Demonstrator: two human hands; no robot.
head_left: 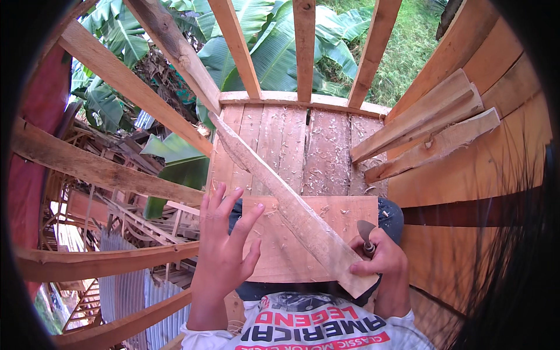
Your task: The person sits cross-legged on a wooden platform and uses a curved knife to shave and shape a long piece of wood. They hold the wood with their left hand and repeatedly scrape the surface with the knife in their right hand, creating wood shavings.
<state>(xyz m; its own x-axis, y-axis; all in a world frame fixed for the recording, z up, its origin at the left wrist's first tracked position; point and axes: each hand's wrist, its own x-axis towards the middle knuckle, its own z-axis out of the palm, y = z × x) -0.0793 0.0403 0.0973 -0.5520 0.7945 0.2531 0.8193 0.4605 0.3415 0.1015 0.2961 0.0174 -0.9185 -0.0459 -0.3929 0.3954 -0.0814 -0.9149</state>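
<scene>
A long rough wooden plank (280, 195) runs diagonally from the platform's far left down to my lap, its near end resting on a flat board (344, 213) across my knees. My right hand (382, 262) is closed around a small tool with a dark blade (364, 232), right at the plank's near end. My left hand (224, 245) hovers over the board's left part with fingers spread, holding nothing. Wood shavings lie on the board and plank.
I sit on a raised plank floor (326, 151) strewn with shavings. Bare timber rails (303, 46) ring the front and left, with a drop to banana leaves and scrap wood below. Loose boards (431, 125) lean against a wooden wall on the right.
</scene>
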